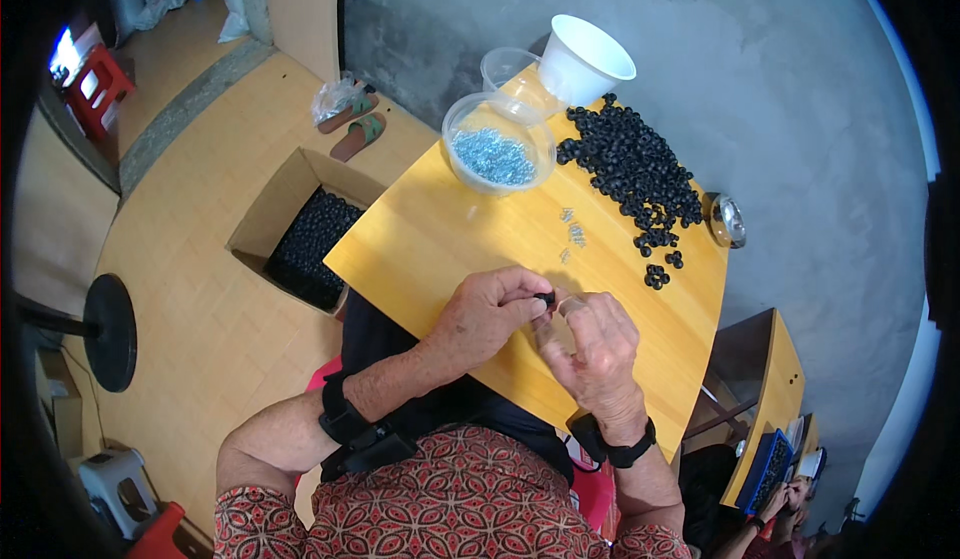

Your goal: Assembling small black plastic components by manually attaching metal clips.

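Over the near part of the wooden table, my left hand [485,314] pinches a small black round part [545,299] between thumb and fingertips. My right hand [595,349] is right beside it, its fingers bent in and its fingertips close to the part. Anything in the right fingers is too small or hidden to make out. Just beyond my hands lie several tiny silvery pieces [573,232] in a short row. A heap of similar black round parts [635,164] spreads over the table's far right side. Bluish-silver small pieces [492,156] fill the bottom of a clear plastic bowl [456,171].
Behind that bowl stand another clear container [505,64] and a white tub [590,59]. A shiny metal dish [728,221] sits at the table's right edge. On the floor at left is a cardboard box [262,199] of black parts. Another person's hands [785,499] work at lower right.
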`<control>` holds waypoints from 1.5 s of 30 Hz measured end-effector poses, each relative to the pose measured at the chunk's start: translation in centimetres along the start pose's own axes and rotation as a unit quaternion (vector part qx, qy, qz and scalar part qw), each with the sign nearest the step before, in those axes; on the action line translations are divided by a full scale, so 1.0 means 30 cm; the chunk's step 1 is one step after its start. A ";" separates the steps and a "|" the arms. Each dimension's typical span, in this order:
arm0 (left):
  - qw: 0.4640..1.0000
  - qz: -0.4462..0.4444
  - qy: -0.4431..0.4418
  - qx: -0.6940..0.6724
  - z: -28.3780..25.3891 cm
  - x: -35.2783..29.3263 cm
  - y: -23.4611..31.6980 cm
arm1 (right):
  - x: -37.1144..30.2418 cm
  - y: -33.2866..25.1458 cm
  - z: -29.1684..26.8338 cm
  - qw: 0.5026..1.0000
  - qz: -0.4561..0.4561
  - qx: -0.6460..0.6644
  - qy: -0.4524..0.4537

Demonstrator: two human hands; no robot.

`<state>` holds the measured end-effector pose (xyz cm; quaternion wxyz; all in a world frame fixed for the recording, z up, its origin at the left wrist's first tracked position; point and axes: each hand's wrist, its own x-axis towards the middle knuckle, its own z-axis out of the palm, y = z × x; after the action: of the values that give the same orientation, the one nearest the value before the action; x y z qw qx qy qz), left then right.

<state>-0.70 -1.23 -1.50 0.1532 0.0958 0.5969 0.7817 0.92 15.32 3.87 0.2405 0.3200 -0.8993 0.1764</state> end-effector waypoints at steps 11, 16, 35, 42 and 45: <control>0.999 -0.032 -0.019 -0.004 0.000 -0.018 0.012 | -0.010 -0.021 -0.019 0.999 -0.009 -0.044 -0.027; 0.993 -0.042 -0.016 -0.107 -0.008 -0.005 -0.008 | 0.017 -0.006 -0.030 0.999 0.003 -0.024 -0.028; 0.998 -0.049 0.011 0.028 0.002 -0.006 0.029 | 0.011 0.027 0.005 0.995 -0.046 -0.070 -0.058; 0.998 -0.058 -0.002 0.020 -0.021 0.003 0.026 | 0.014 0.039 0.013 0.997 -0.038 -0.059 -0.025; 0.998 -0.063 -0.011 0.004 -0.024 0.000 0.012 | 0.018 0.040 0.011 0.998 -0.038 -0.054 -0.025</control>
<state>-0.97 -1.97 -1.36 0.2079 0.0673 0.6029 0.7673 -0.35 15.79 3.69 0.2410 0.3448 -0.9004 0.1107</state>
